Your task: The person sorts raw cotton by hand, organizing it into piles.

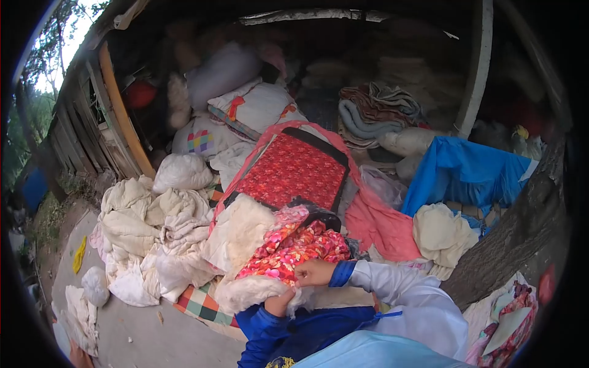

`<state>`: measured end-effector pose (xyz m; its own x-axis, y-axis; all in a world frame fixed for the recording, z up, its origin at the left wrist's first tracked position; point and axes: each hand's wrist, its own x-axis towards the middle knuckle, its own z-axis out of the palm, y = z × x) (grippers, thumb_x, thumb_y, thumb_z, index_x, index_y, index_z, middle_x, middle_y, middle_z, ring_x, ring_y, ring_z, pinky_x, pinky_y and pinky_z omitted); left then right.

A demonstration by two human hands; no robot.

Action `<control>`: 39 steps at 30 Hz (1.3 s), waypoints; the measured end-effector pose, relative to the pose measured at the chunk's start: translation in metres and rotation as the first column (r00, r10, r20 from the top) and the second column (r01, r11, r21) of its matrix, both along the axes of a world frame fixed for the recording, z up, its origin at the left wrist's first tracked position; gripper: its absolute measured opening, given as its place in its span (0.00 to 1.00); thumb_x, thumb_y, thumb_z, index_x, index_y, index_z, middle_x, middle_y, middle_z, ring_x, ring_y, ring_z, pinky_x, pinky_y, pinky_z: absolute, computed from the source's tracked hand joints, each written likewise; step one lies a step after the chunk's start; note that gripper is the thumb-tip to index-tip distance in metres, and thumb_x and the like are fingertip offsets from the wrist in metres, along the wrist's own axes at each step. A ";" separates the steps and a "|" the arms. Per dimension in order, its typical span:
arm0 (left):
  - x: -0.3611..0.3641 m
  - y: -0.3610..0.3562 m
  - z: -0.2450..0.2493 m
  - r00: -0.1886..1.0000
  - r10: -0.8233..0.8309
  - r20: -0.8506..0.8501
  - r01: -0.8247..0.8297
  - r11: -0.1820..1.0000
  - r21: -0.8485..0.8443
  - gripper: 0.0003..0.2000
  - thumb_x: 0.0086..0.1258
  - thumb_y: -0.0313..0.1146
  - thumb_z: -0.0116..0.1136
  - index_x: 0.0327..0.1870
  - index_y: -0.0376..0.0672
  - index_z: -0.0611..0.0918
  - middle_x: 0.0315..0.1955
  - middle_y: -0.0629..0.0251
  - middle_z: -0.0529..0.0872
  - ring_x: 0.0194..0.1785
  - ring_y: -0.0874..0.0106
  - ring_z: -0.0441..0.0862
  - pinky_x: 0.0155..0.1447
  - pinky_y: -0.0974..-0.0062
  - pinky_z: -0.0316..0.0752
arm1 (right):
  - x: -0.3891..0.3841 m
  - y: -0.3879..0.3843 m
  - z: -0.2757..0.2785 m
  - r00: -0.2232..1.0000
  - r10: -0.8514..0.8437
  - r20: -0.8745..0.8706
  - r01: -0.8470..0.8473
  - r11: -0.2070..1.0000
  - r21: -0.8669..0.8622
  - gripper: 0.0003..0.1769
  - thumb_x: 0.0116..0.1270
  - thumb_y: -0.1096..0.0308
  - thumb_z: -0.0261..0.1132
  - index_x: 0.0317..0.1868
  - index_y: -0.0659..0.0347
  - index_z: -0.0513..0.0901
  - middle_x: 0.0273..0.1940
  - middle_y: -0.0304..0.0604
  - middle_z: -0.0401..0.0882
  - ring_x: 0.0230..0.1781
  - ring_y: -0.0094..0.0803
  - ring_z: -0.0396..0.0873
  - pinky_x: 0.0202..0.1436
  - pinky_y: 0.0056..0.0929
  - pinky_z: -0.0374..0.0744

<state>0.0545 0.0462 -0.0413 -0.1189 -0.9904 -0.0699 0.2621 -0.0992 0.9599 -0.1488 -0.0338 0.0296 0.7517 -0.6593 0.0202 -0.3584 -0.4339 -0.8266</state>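
A red and pink floral quilt cover (288, 251) lies bunched in front of me, with white cotton wadding (245, 294) along its near edge. My right hand (314, 272), in a blue cuff, is closed with its fingertips pinching the cover's lower edge. Just below and to the left, my left hand (279, 303) grips the fluffy wadding; its fingertips are partly sunk in it. Thicker off-white wadding (239, 230) rests on the left of the cover. Beyond lies a flat red floral panel with a dark border (294, 168), on pink cloth (374, 224).
Cream cloths (132, 224) are heaped on the left. At right stand a blue tarp (472, 172) and a leaning tree trunk (521, 239). Folded blankets (374, 113) and a white quilt (257, 101) are stacked behind. Another person's hand (80, 356) shows at lower left.
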 end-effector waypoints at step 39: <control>0.039 0.006 -0.014 0.726 0.451 -0.519 -0.394 0.891 0.223 0.33 0.49 0.17 0.51 0.64 0.36 0.72 0.55 0.53 0.80 0.60 0.54 0.78 0.66 0.56 0.73 | 0.034 -0.061 0.028 0.985 0.132 -0.113 -0.103 0.969 0.226 0.09 0.68 0.67 0.63 0.35 0.64 0.83 0.24 0.38 0.78 0.26 0.26 0.77 0.32 0.28 0.74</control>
<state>0.0932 0.0522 -0.0552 0.2648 -0.9395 -0.2173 0.7704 0.0705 0.6337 -0.1153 -0.0952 0.0580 0.8112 -0.5439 -0.2147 -0.4233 -0.2930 -0.8573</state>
